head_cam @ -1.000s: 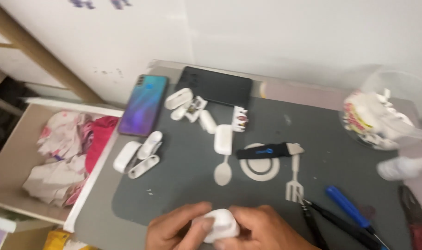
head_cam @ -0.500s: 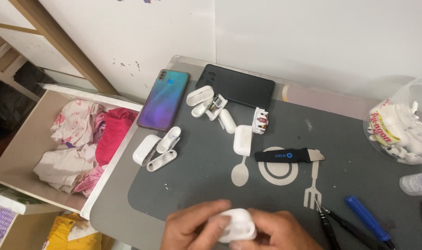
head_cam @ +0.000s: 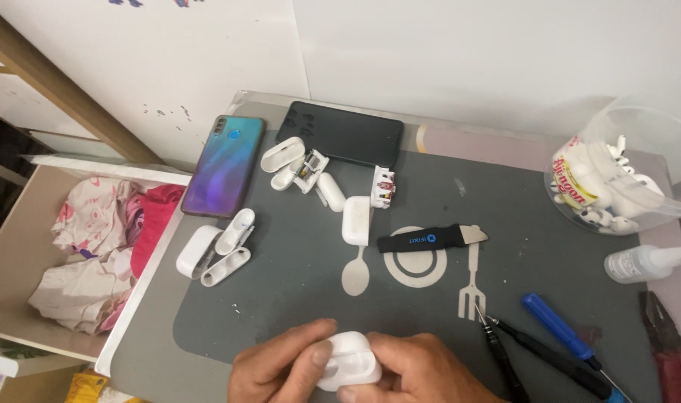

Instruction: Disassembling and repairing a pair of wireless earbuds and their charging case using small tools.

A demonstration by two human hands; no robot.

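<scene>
1. My left hand [head_cam: 281,366] and right hand [head_cam: 419,369] meet at the near edge of the bench [head_cam: 505,149], both curled around a white earbud case [head_cam: 346,361].
2. My left thumb lies over the case's left shoulder, and my fingers [head_cam: 322,352] are pinching its shell; the right-hand fingers close on its other side, so the case is held between both hands, just above the grey mat [head_cam: 296,283].
3. On the mat ahead of me, a second white case [head_cam: 356,219] lies beside a black pry tool [head_cam: 430,239] with a pale tip.
4. Farther back, opened case halves [head_cam: 282,155] and a small circuit part [head_cam: 383,182] lie just in front of a black phone [head_cam: 340,134], face down.
5. A blue-purple phone [head_cam: 225,166] lies at the mat's left edge, with more white case shells [head_cam: 213,250] just below it.
6. To my right are a blue-handled screwdriver [head_cam: 557,328], black-handled tools [head_cam: 505,351], red pliers [head_cam: 669,351] and a small clear glue bottle [head_cam: 639,263].
7. A clear tub [head_cam: 632,172] of white earbud parts stands at the far right.
8. Left of the bench, an open drawer [head_cam: 27,224] holds crumpled pink and white cloth [head_cam: 109,239].
</scene>
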